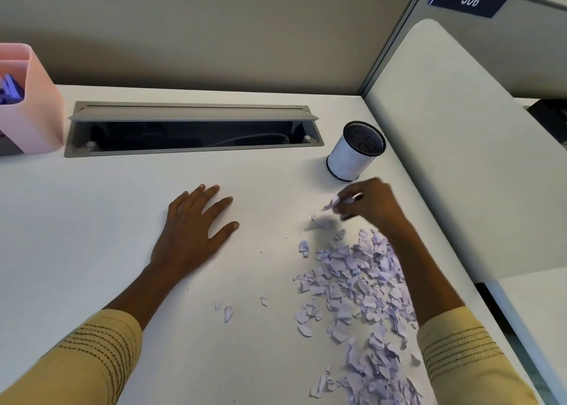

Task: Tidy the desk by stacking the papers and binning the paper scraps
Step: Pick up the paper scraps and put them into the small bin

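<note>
The left hand (pixel 196 229) lies flat with fingers spread on the white desk (pixel 92 220), well apart from the scrap pile (pixel 362 300). The right hand (pixel 365 203), blurred, pinches a few scraps above the pile's far end, just short of the mesh bin (pixel 356 151).

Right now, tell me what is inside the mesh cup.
The mesh cup shows only dark mesh wall inside; no scraps are visible. Its bottom is hidden by the near rim.
</note>
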Demonstrator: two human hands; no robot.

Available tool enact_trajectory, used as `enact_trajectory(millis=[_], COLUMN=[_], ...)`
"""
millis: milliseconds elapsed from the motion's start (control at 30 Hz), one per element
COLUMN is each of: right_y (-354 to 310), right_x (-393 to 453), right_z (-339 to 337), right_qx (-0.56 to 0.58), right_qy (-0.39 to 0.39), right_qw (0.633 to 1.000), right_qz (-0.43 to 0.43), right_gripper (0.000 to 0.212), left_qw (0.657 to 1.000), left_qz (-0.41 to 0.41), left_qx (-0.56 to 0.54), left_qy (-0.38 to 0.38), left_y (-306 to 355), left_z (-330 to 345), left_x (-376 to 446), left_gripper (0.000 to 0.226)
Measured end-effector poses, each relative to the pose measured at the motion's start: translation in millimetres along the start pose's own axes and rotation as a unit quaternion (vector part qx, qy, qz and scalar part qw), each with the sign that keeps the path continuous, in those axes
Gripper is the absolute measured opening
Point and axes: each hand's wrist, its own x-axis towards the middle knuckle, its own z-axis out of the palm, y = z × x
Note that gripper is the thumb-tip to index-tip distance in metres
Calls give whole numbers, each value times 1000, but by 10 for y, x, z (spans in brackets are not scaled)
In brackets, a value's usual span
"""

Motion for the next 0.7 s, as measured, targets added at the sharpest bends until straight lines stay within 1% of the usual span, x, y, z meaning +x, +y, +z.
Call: enact_trajectory(millis=[67,167,233,300,367,433,467,533,633,667,700], right_y=[-112,-262,-321,-337,-341,-357,-378,-393,-394,-388,-372], right_x=[121,360,566,800,980,1052,1045,980,673,538,402], right_z=[-231,-508,-621,-676,-663,-629,-623,-622,-588,-547,-477], right_qx=[21,17,-28,-107,-161,-186,-187,-151,-26,-2,7], right_qy=[59,144,189,192,160,134,140,171,214,210,181], right_qw=[998,989,980,975,974,972,971,973,976,977,983], right_qz=[-13,-39,-48,-28,18,43,44,32,-8,-21,-36], right_gripper=[17,16,16,18,23,25,25,24,15,14,16], left_qw=[1000,1000,1000,1000,1000,1000,1000,1000,1000,1000,1000], left_qz=[0,0,-1,1,3,3,2,4,6,6,5], left_qx=[1,4,3,-1,-2,-1,-1,-1,1,-2,-6], left_qy=[0,2,1,2,4,7,6,6,5,4,3], left_y=[-1,5,14,15,11,8,7,1,0,3,5], left_z=[-3,-7,-15,-18,-18,-14,-12,-7,-11,-13,-15], left_x=[-5,-8,-4,0,-1,-5,-4,-2,-4,-5,-5], left_gripper=[62,62,62,62,62,61,61,61,61,61,62])
